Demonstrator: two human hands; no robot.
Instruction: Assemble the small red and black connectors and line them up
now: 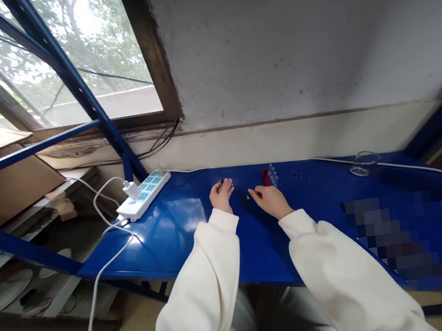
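My left hand [221, 195] is raised over the blue table [181, 237], fingers curled in a pinch. Something small and dark shows at its fingertips, too small to name. Across from it, my right hand [271, 200] is closed with thumb and index finger together, pointing left. Its grip is hard to make out; a tiny copper-coloured spot [248, 197] shows beside the fingertips. Just behind the right hand sit a red object [265, 174], partly hidden, and a clear plastic strip with several raised parts [273, 175]. Several tiny clear pieces [295, 175] lie to their right.
A white power strip [146, 193] with a plugged-in adapter [131, 189] lies at the table's left end, its cable [96, 303] hanging over the edge. A coiled clear cord [359, 170] lies back right. Blurred-out squares [396, 245] cover something at right. Blue frame posts [83, 91] rise left.
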